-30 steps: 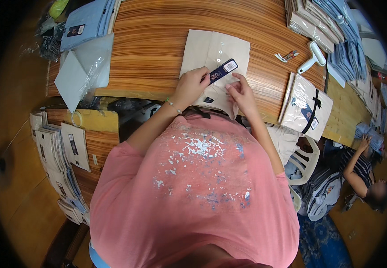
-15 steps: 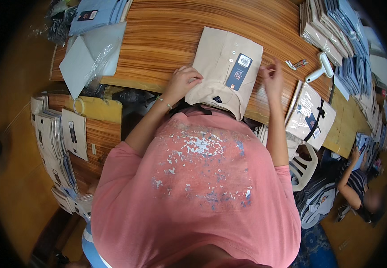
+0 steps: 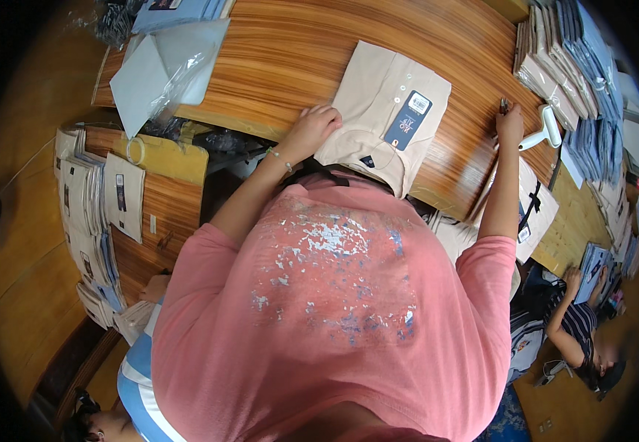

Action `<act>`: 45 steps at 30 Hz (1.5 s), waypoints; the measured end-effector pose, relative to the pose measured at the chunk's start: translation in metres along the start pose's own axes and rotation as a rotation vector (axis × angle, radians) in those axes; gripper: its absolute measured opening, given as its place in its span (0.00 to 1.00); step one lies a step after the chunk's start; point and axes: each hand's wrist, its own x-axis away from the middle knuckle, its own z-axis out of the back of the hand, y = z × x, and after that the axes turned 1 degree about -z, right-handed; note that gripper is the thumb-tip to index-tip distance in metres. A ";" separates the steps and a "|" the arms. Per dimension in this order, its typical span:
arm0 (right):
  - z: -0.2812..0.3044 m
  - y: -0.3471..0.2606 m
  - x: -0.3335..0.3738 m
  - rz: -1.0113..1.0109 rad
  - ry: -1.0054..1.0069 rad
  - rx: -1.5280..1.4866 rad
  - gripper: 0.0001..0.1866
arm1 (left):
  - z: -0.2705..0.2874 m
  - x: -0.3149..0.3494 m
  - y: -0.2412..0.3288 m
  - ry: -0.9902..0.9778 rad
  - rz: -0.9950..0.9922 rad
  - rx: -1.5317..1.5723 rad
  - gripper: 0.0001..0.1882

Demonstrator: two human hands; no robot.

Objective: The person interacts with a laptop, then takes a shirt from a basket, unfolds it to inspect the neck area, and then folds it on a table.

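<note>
A folded beige polo shirt (image 3: 364, 81) lies on the wooden table, its collar toward me and its buttons showing. On its front is a dark blue hang tag (image 3: 406, 125) with a white label. My left hand (image 3: 313, 131) rests at the shirt's left edge, its fingers curled closed over that edge. Off to the right, my right hand (image 3: 510, 124) is closed on a small tool (image 3: 504, 105) that looks like thread snips. Only its dark tip shows beyond the fingers. Beside that hand lies a white lint roller (image 3: 550, 127).
Bagged beige shirts (image 3: 544, 62) and blue shirts (image 3: 588, 59) are stacked at the far right. White sheets and clear plastic (image 3: 142, 85) lie at left. More beige shirts (image 3: 76, 191) line a lower left table. A co-worker (image 3: 574, 324) holds a blue package at right; another person (image 3: 109, 423) is lower left.
My right hand has moved right, away from the shirt, and closed on the small tool on the table. My left hand stays at the shirt's edge. The view has shifted slightly.
</note>
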 end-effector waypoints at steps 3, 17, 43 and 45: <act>-0.002 0.000 0.004 -0.004 0.090 -0.037 0.23 | 0.007 -0.002 0.005 -0.045 0.032 0.021 0.08; 0.036 -0.186 0.238 0.703 -0.505 -0.442 0.15 | 0.005 0.011 0.008 -0.018 0.025 0.152 0.10; 0.029 -0.177 0.217 0.504 -0.413 -0.616 0.15 | 0.030 0.020 0.016 -0.074 -0.035 0.030 0.10; 0.030 -0.144 0.180 0.289 -0.281 -0.663 0.14 | 0.061 0.022 0.010 -0.595 0.119 0.081 0.10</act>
